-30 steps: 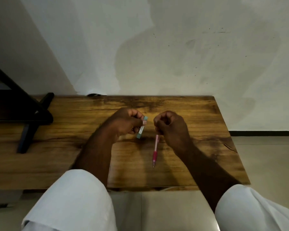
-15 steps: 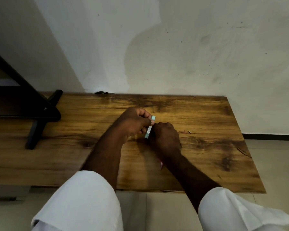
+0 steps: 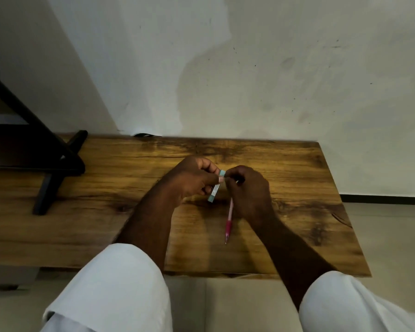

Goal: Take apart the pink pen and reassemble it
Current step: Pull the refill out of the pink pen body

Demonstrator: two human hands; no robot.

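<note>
Above the wooden table (image 3: 297,168) my left hand (image 3: 192,178) pinches a short white-and-teal pen piece (image 3: 215,188), which stands tilted with its teal ends showing above and below my fingers. My right hand (image 3: 248,190) is closed around the upper end of the pink pen body (image 3: 228,222). The pen body points down toward me, its darker pink grip and fine tip showing below the hand. The fingertips of both hands meet at the top of the teal piece. Whether the two parts touch is hidden by my fingers.
A dark metal stand (image 3: 55,168) with angled legs rests on the table's left part. A plain wall rises right behind the table. The table's right edge and front edge drop to a tiled floor. My white sleeves (image 3: 110,288) fill the foreground.
My right hand has lifted and turned, so the pink pen body shows below it again. Both hands have stayed close together at the teal piece. The camera has shifted slightly.
</note>
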